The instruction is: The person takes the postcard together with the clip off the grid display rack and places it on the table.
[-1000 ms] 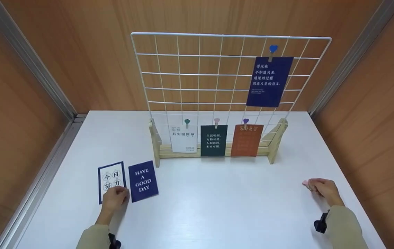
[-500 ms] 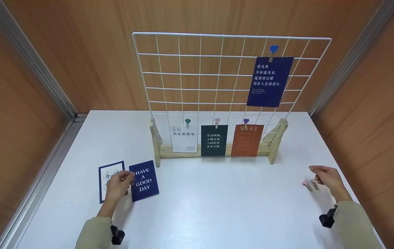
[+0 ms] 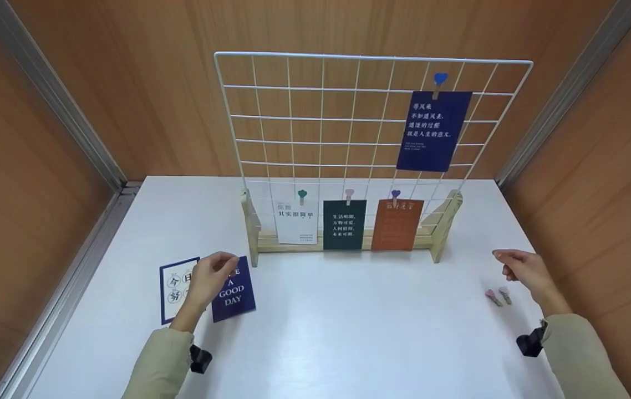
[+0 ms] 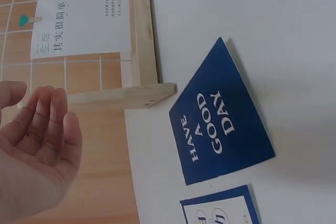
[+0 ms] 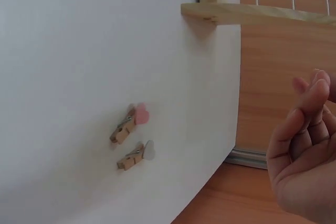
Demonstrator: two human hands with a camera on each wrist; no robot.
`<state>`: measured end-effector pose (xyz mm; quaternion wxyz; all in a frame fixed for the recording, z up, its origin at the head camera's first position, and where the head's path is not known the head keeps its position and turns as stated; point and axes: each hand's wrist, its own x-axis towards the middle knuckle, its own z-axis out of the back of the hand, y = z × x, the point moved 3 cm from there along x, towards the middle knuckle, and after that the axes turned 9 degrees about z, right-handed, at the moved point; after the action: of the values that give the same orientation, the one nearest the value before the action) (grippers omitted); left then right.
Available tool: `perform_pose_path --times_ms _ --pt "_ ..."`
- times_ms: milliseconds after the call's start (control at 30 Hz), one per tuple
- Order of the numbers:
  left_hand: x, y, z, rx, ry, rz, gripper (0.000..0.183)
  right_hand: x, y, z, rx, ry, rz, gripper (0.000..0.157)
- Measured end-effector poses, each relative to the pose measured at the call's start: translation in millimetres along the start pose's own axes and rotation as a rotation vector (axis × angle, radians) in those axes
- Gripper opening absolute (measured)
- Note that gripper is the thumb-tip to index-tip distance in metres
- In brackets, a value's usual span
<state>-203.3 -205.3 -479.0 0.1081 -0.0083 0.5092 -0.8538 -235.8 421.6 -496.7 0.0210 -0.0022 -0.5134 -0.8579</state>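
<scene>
In the head view my left hand (image 3: 210, 280) hovers over the navy "HAVE A GOOD DAY" card (image 3: 236, 299), holding nothing; its fingers bend loosely and the thumb stands apart in the left wrist view. Left of that card lies a white card with a navy border (image 3: 174, 296), partly hidden by the hand. My right hand (image 3: 529, 274) is raised above the table's right side, fingers loosely curled, with no object visible in it. Close by on the table lie two small wooden clothespins, one with a pink heart (image 5: 140, 114), the other with a pale heart (image 5: 149, 150).
A white wire grid (image 3: 337, 117) on a wooden stand (image 3: 288, 244) rises at the back. Clipped to it are a navy card (image 3: 432, 133) at upper right, and white (image 3: 297, 227), green (image 3: 343, 221) and orange (image 3: 396, 230) cards along the bottom.
My right hand has let go of the clothespins and risen away from them. My left hand has moved up and right, from the bordered card to over the "HAVE A GOOD DAY" card.
</scene>
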Motion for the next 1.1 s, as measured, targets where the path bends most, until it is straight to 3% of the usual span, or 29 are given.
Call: perform_pose_path --times_ms 100,233,767,1100 --pt "0.2 -9.6 -6.2 0.000 0.022 -0.025 0.019 -6 31 -6.9 -0.033 0.002 -0.002 0.046" --pt "1.4 -20.0 -15.1 -0.019 0.056 -0.049 0.018 -8 53 -12.0 -0.032 0.028 0.006 0.045" --pt "-1.5 -67.4 -42.7 0.011 0.122 -0.222 0.015 1 95 -23.4 -0.017 0.040 0.122 0.041" --pt "-2.1 -80.1 -51.0 0.015 0.164 -0.245 0.017 5 106 -28.8 -0.027 0.041 0.159 0.040"
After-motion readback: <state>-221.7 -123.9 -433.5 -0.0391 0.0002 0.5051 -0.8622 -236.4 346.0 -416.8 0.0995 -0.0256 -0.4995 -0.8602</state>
